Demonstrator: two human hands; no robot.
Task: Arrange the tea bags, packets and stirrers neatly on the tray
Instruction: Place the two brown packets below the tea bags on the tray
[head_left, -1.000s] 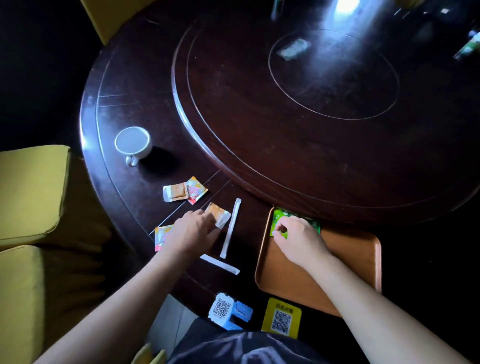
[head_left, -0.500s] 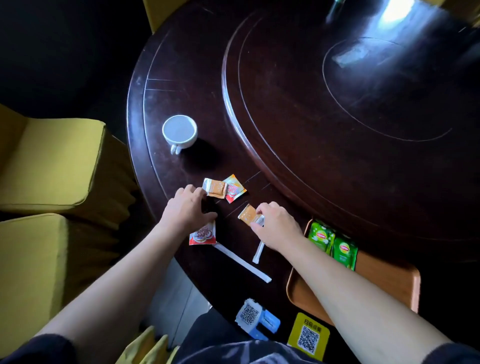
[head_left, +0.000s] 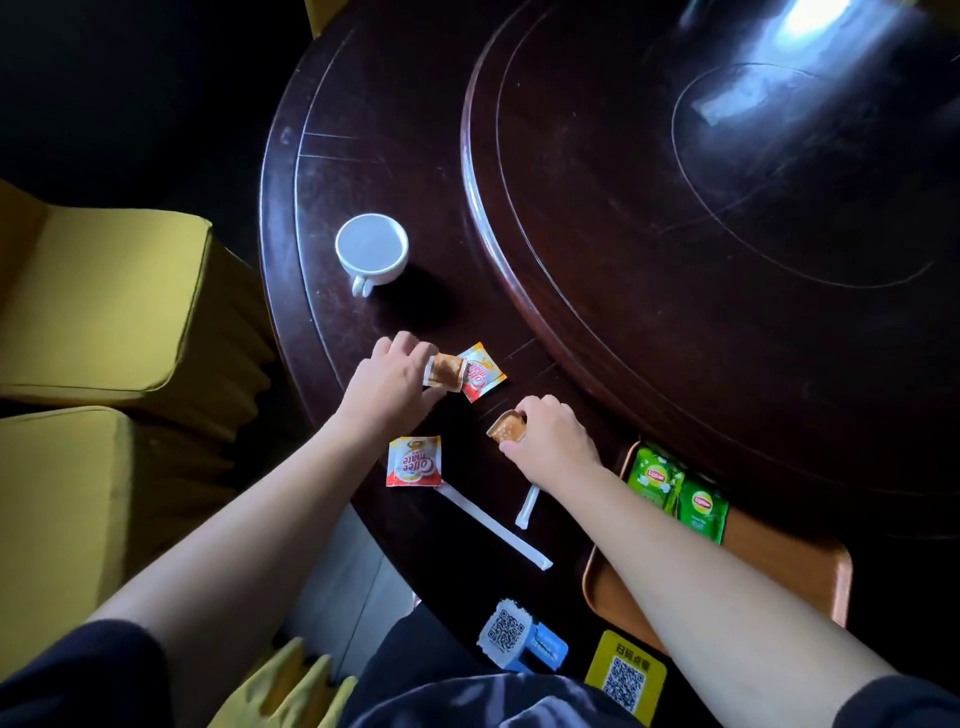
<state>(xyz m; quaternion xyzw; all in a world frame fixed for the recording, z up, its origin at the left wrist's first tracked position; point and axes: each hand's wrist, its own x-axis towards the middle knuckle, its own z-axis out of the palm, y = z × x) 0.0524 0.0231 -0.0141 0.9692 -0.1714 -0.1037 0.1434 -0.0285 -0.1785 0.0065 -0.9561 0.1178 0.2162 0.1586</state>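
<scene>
My left hand (head_left: 387, 382) pinches the end of an orange packet (head_left: 448, 371) that overlaps a red and yellow creamer packet (head_left: 483, 372). My right hand (head_left: 553, 448) is closed on a second orange packet (head_left: 505, 428), tilted up off the table. Another creamer packet (head_left: 414, 461) lies flat below my left hand. One long white stirrer (head_left: 493, 527) lies diagonally near the table edge. A second stirrer (head_left: 527, 506) sticks out from under my right wrist. Two green tea bags (head_left: 675, 491) lie side by side at the far left corner of the brown tray (head_left: 789, 561).
A white cup (head_left: 371, 252) stands left of the raised turntable (head_left: 675, 208). Two QR code tags (head_left: 571, 654) sit at the near table edge. Yellow chairs (head_left: 93, 338) stand to the left of the round dark table (head_left: 322, 171).
My right hand left the tea bags on the tray, crossed left and took hold of an orange packet. My left hand moved up from the creamer packet to the other orange packet.
</scene>
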